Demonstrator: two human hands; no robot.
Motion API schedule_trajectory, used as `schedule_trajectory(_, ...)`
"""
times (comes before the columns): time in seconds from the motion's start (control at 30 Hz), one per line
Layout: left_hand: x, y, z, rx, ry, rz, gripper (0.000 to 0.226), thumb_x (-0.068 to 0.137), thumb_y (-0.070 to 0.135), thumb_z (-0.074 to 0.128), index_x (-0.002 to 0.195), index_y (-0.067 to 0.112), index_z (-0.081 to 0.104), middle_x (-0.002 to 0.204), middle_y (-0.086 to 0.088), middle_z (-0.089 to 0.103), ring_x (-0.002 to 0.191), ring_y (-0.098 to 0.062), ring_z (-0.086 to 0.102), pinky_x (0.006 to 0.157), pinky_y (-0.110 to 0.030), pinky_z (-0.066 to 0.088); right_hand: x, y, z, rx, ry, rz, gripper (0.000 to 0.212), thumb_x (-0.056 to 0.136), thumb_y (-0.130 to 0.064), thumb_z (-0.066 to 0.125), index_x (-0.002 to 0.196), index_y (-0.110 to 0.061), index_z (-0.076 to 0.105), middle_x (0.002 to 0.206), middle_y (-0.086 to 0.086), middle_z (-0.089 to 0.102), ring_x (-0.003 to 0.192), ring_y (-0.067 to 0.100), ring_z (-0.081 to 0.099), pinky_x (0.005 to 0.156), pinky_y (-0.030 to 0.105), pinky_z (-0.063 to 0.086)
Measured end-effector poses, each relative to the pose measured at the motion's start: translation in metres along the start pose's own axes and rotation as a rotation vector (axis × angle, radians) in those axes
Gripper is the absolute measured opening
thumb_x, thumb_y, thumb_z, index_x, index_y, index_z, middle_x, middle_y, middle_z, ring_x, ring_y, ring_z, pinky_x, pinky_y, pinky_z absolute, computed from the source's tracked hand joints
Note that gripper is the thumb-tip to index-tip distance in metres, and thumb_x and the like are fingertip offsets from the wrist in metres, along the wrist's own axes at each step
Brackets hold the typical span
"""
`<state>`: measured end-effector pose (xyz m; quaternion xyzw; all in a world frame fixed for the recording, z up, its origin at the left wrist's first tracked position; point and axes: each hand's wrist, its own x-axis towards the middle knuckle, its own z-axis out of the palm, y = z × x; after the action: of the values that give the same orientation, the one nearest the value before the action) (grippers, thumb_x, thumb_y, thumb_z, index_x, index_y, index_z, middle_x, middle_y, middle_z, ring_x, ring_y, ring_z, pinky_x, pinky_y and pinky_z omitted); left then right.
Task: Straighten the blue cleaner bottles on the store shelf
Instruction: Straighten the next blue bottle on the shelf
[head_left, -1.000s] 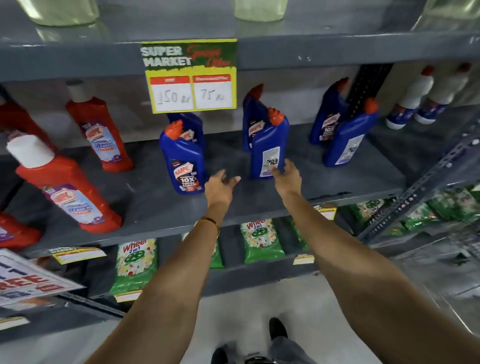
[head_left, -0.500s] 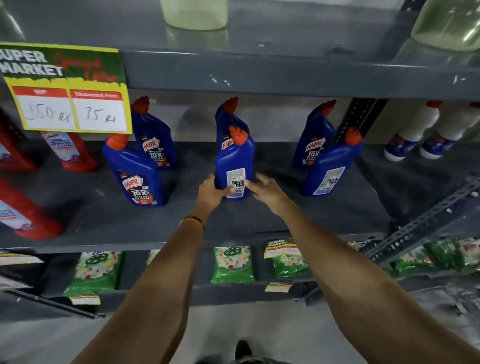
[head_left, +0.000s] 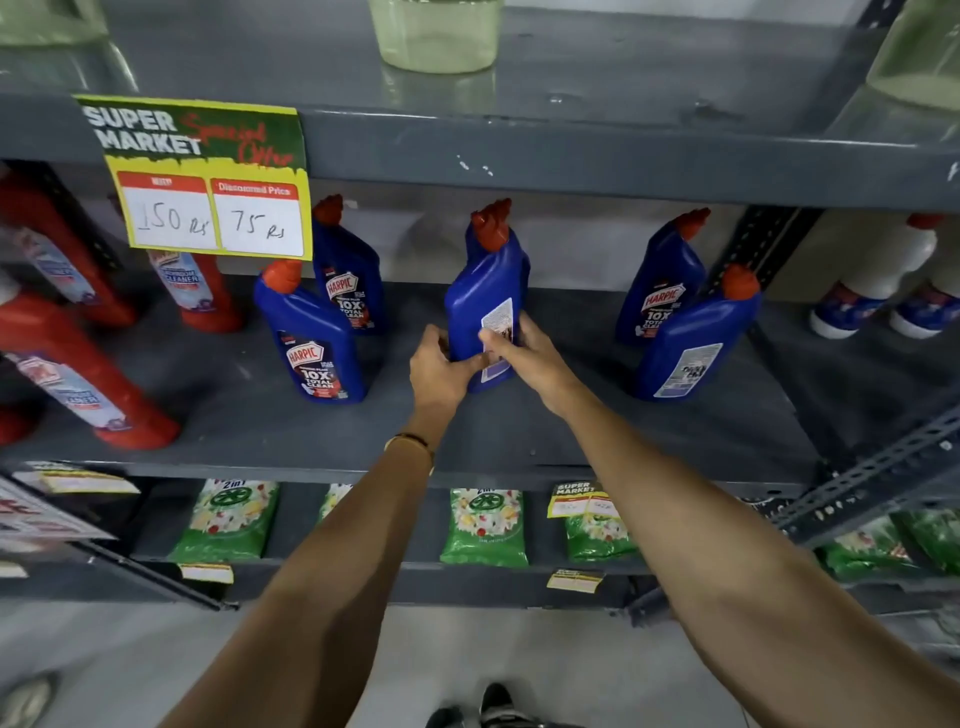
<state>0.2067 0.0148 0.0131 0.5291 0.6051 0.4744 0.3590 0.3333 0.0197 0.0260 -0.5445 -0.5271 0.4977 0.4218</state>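
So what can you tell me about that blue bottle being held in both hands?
The bottle is glossy blue plastic with a red cap on an angled neck. Its back label, white with small print, faces the camera, so the brand side is turned away. It stands about upright near the middle of the grey shelf. The left hand grips its lower left side and the right hand its lower right, fingers across the label.

Both hands, left hand (head_left: 439, 366) and right hand (head_left: 527, 353), clasped round middle blue bottle (head_left: 480, 296) on grey shelf (head_left: 519, 431), back label outward.
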Motion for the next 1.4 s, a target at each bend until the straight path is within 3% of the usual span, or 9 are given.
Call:
schedule_trajectory(0.23, -0.007, -0.002, -0.007, 0.013, -0.04, 0.037, 0.04, 0.065, 0.017, 0.08, 0.096, 0.007, 0.058, 0.09, -0.002, 0.062, 0.078, -0.016, 0.057, 0.069, -0.028, 0.048, 0.002, -0.001, 0.014, 0.014, 0.091, 0.08, 0.095, 0.044, -0.052, 0.083, 0.126, -0.021, 0.047, 0.12, 0.001, 0.065, 0.106, 0.017, 0.064, 0.095, 0.04, 0.053)
schedule_trajectory(0.43, 0.004, -0.002, -0.028, -0.31, -0.422, -0.028, 0.042, 0.071, -0.001, 0.072, 0.111, 0.007, 0.061, 0.102, -0.008, 0.065, 0.085, -0.013, 0.067, 0.072, -0.022, 0.056, -0.005, -0.003, 0.004, 0.117, 0.13, 0.035, 0.063, 0.059, -0.033, 0.081, 0.114, -0.013, 0.058, 0.108, 0.006, 0.072, 0.095, 0.019, 0.069, 0.081, 0.034, 0.055)
schedule_trajectory(0.6, 0.013, -0.005, -0.031, -0.411, -0.663, -0.277, 0.055, 0.076, 0.018, 0.069, 0.127, 0.014, 0.048, 0.126, -0.007, 0.057, 0.108, -0.02, 0.06, 0.097, -0.035, 0.048, -0.012, -0.009, -0.003, 0.169, 0.074, 0.001, 0.053, 0.063, -0.034, 0.075, 0.103, -0.001, 0.064, 0.1, 0.021, 0.069, 0.088, 0.034, 0.066, 0.081, 0.047, 0.052)
schedule_trajectory(0.67, 0.014, -0.006, -0.026, -0.461, -0.716, -0.394, 0.061, 0.077, 0.022, 0.068, 0.131, 0.009, 0.041, 0.124, -0.011, 0.058, 0.099, -0.018, 0.066, 0.093, -0.035, 0.052, -0.014, -0.009, -0.005, 0.225, 0.052, 0.011, 0.055, 0.064, -0.031, 0.074, 0.106, 0.003, 0.062, 0.1, 0.022, 0.066, 0.088, 0.029, 0.065, 0.084, 0.047, 0.051)
schedule_trajectory(0.77, 0.011, 0.0, -0.017, -0.505, -0.764, -0.401, 0.024, 0.088, 0.014, 0.057, 0.111, 0.008, 0.055, 0.106, -0.009, 0.065, 0.081, -0.01, 0.071, 0.078, -0.026, 0.059, -0.014, -0.009, -0.009, 0.316, 0.036, 0.063, 0.064, 0.066, -0.028, 0.075, 0.118, 0.003, 0.054, 0.117, 0.024, 0.063, 0.095, 0.025, 0.066, 0.091, 0.042, 0.052)
schedule_trajectory(0.93, 0.006, 0.005, -0.003, -0.446, -0.645, -0.372, 0.042, 0.078, 0.007, 0.068, 0.117, 0.006, 0.051, 0.102, -0.006, 0.066, 0.088, -0.015, 0.066, 0.073, -0.025, 0.06, -0.014, -0.01, -0.019, 0.208, 0.007, 0.071, 0.038, 0.081, -0.02, 0.066, 0.115, -0.003, 0.061, 0.11, 0.016, 0.068, 0.098, 0.025, 0.066, 0.088, 0.036, 0.055)
schedule_trajectory(1.13, 0.017, -0.008, 0.0, -0.293, -0.422, -0.321, 0.039, 0.064, -0.001, 0.078, 0.094, 0.009, 0.056, 0.097, -0.01, 0.066, 0.085, -0.023, 0.064, 0.074, -0.029, 0.055, -0.011, -0.006, -0.031, 0.035, 0.02, 0.01, 0.045, 0.077, -0.008, 0.071, 0.12, -0.007, 0.056, 0.109, 0.006, 0.066, 0.092, 0.012, 0.065, 0.071, 0.017, 0.055)
schedule_trajectory(1.27, 0.021, -0.019, -0.001, -0.122, -0.26, -0.266, 0.043, 0.057, 0.001, 0.083, 0.072, 0.018, 0.048, 0.087, -0.005, 0.065, 0.088, -0.026, 0.063, 0.072, -0.034, 0.055, -0.008, 0.0, -0.035, -0.004, 0.026, 0.015, 0.049, 0.074, 0.006, 0.069, 0.12, 0.0, 0.051, 0.111, 0.01, 0.062, 0.089, 0.01, 0.063, 0.07, 0.017, 0.057)
schedule_trajectory(1.4, 0.019, -0.022, -0.001, 0.065, -0.213, -0.203, 0.042, 0.055, 0.003, 0.085, 0.084, 0.007, 0.054, 0.092, -0.009, 0.06, 0.086, -0.022, 0.058, 0.082, -0.036, 0.052, -0.007, 0.008, -0.028, -0.063, 0.032, 0.033, 0.051, 0.071, 0.013, 0.068, 0.118, 0.005, 0.049, 0.113, 0.02, 0.062, 0.09, 0.018, 0.064, 0.086, 0.035, 0.057)
